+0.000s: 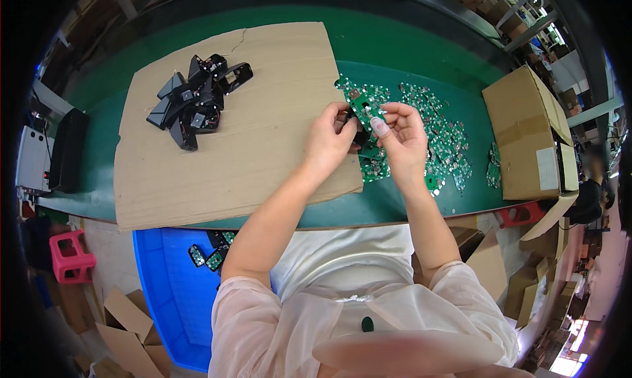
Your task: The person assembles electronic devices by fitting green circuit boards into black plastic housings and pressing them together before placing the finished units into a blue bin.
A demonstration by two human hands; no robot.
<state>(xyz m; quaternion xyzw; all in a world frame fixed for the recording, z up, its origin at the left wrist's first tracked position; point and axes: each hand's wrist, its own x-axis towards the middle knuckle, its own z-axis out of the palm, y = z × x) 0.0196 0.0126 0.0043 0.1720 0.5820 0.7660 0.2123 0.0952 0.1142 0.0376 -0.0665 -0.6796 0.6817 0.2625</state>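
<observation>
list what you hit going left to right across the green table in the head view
black box at the table's left end → pile of black plastic housings on the cardboard sheet → left hand → right hand → scattered green circuit boards → open cardboard box

Matt brown cardboard sheet (263, 141), glossy black plastic housings (197, 101)

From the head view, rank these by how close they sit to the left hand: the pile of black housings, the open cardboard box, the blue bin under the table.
1. Pile of black housings: on the cardboard sheet, up and left of the left hand.
2. Blue bin: below the table edge, lower left.
3. Open cardboard box: far right, beyond the right hand.
</observation>
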